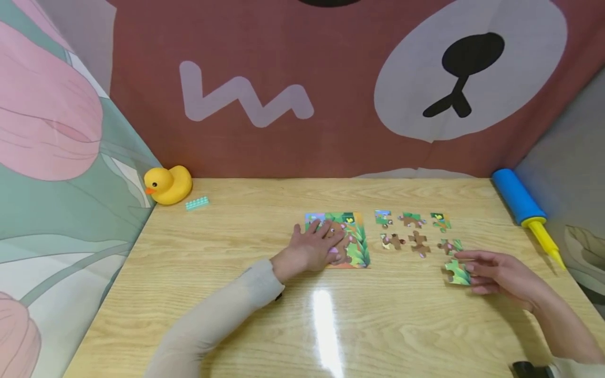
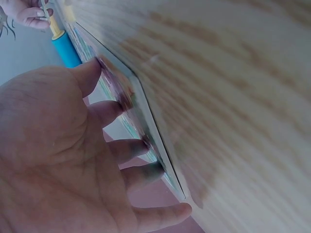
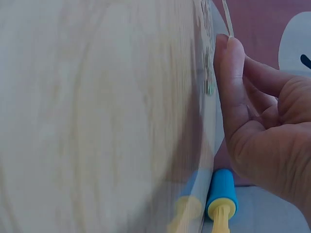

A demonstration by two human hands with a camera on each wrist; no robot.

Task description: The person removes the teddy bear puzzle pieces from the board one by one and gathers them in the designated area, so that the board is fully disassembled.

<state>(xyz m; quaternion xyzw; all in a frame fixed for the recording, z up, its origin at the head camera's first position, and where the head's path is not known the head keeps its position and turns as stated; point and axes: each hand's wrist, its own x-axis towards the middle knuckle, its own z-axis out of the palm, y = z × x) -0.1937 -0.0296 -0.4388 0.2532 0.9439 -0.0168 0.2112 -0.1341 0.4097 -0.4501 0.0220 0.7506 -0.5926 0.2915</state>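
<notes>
Jigsaw piece (image 1: 457, 272), leafy green, is pinched between the thumb and fingers of the right hand (image 1: 503, 275), held off the table (image 1: 246, 325), with its left part jutting free of the fingertips. Edge-on in the right wrist view it looks thin and flat, so it should be light and fairly stiff, though its knobs may bend or fray under a hard squeeze. Holding it by the rim leaves most of the printed face uncovered; a gentle pinch should do, firm enough that a smooth surface cannot slip. Beyond the grip and to its left lie six loose pieces (image 1: 418, 244). Farther left, the left hand (image 1: 314, 251) rests, fingers spread, on a picture board (image 1: 360, 254), grasping nothing. Beyond the grip to its right lies a blue-and-yellow pump (image 1: 519, 197).
</notes>
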